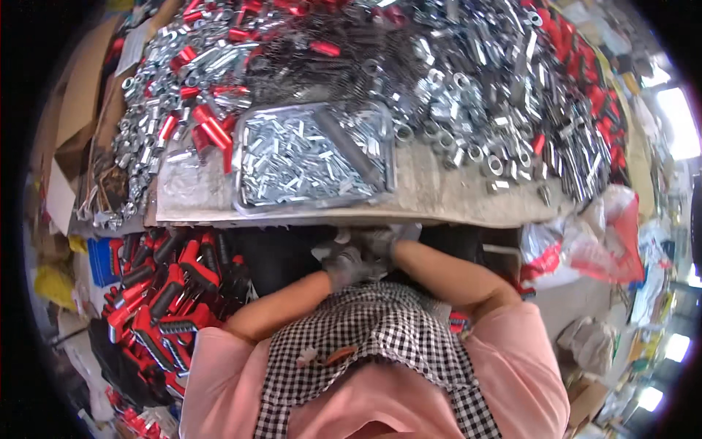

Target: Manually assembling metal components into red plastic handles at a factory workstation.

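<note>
Both my hands wear grey work gloves and meet just below the workbench's front edge (439, 216), close to my body. My left hand (345, 265) and my right hand (380, 245) are pressed together, fingers curled. What they hold, if anything, is too small and hidden to make out. Right above them on the bench sits a metal tray (243, 186) filled with small shiny metal parts, with a dark grey rod (349, 150) lying across it. I wear a pink shirt and a black-and-white checked apron (380, 329).
Heaps of silver nuts, sleeves and springs (468, 95) cover the bench, mixed with red-capped pieces (212, 132). A pile of red-and-black handled tools (161, 293) lies at my lower left. Red and clear plastic bags (599, 234) sit at the right. Cardboard (73, 117) stands at the left.
</note>
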Motion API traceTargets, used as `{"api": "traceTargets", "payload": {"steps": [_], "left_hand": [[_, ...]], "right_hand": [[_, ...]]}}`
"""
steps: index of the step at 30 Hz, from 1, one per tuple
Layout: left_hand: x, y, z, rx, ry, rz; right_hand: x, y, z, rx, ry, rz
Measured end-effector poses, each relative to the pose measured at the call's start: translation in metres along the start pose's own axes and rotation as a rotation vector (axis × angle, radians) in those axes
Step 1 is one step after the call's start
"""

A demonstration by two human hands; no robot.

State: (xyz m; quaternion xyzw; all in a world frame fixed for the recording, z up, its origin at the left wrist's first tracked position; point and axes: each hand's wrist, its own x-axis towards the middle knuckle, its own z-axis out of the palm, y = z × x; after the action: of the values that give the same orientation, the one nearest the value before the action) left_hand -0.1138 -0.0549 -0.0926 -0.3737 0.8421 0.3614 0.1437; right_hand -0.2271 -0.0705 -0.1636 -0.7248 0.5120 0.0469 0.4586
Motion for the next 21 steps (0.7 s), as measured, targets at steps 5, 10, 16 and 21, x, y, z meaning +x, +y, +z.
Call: {"api": "traceTargets", "payload": {"steps": [5, 10, 16, 21], "left_hand": [[-0.031, -0.036, 0.013, 0.424, 0.706, 0.277], [-0.004, -0.052, 0.033, -2.335, 0.162, 0.495], [-0.06, 0.032, -0.034, -2.153, 0.702, 0.421], [-0.041, 0.112, -0.09, -1.472, 0.246, 1.116]], "right_hand": [[-0.147, -0.073, -0.118, -0.514, -0.332, -0.086], [-0.199, -0.039, -0.077, -0.453, 0.076, -0.406], [-0.244, 0.033, -0.031, 2.343, -0.57, -0.006], [-0.26, 0.062, -0.001, 2.165, -0.382, -0.238]]}}
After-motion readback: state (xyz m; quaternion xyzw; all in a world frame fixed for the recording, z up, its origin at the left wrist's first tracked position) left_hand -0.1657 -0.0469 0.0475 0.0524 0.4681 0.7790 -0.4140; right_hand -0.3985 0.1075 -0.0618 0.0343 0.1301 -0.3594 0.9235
